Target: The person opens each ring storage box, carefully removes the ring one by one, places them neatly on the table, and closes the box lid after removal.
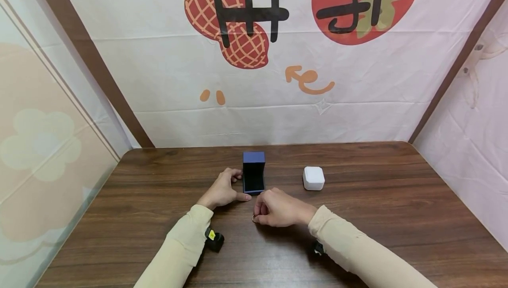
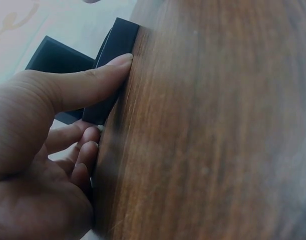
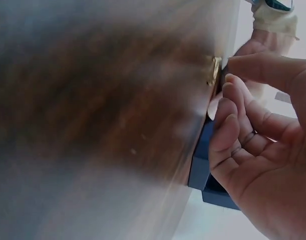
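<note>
A blue ring box (image 1: 254,158) with a black inside stands with its lid raised near the middle of the table. My left hand (image 1: 224,190) holds its near left corner, thumb along the front and fingers by the left side; the left wrist view shows the thumb (image 2: 95,85) lying across the box's dark base (image 2: 115,50). In front of the box, my right hand (image 1: 279,208) pinches a small gold ring (image 3: 214,70) at the tips of thumb and index finger. The ring sits low, close to the tabletop; its contact with the fingertips is partly hidden.
A small white box (image 1: 314,178) with rounded corners stands to the right of the blue one. The brown wood-grain table (image 1: 377,191) reaches back to a printed white cloth wall (image 1: 166,120). Dark wrist devices (image 1: 215,241) hang below the sleeves.
</note>
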`<state>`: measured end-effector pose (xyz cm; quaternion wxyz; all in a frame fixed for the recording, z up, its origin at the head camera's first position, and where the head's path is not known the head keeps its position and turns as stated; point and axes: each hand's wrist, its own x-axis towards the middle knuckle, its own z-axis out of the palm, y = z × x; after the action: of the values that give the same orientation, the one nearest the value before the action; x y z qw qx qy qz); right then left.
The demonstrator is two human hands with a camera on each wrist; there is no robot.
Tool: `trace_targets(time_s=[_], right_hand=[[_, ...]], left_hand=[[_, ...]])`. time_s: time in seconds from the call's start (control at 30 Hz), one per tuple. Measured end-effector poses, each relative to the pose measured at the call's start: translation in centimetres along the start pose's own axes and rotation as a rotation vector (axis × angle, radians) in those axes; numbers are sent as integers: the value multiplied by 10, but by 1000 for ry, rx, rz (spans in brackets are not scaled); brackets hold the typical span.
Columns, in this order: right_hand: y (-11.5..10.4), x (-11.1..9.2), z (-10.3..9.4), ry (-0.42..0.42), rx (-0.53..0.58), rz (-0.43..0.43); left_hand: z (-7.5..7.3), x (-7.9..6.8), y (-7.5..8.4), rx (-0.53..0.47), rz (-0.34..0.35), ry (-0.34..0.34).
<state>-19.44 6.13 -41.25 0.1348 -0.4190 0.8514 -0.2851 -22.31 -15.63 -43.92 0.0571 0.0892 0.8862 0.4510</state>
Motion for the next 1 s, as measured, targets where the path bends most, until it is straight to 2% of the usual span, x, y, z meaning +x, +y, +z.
trace_targets(time_s=[0.17,0.4,0.6,0.77,0.87,1.0], right_hand=[[4,-1,-9,61,54,21],[16,3,-27,204,75,56],[28,8,-41,325,155,233],[37,14,-48,375,222,395],[41,18,-50,380,267,444],[45,25,-51,372,297,466]], left_hand=[[0,0,-1,16,26,1],[0,1,0,-6,3,3],[0,1,0,-19,-5,3],[0,1,0,-19,-11,-1],[0,1,1,-24,-19,-2],[0,1,0,-21,-14,-2]])
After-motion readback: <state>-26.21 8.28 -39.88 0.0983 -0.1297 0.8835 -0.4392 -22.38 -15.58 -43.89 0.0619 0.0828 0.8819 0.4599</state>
